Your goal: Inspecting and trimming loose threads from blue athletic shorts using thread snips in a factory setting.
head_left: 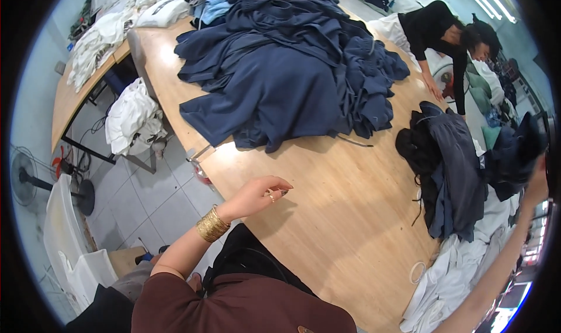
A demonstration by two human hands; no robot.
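The left hand (257,196) hovers just above the bare wooden desk (327,204), its fingers drawn together in a loose pinch; whether anything small sits in that grip I cannot tell. A gold cuff bracelet (211,224) circles the wrist. The right hand (536,184) is raised at the far right of the desk, closed on a dark navy garment (514,154), seemingly lifted free of the smaller dark heap (447,169) lying beside it. White cloth (456,274) spills over the desk's near right edge. A large pile of navy garments (280,64) fills the desk's far end, and beyond it another person (444,35) leans over.
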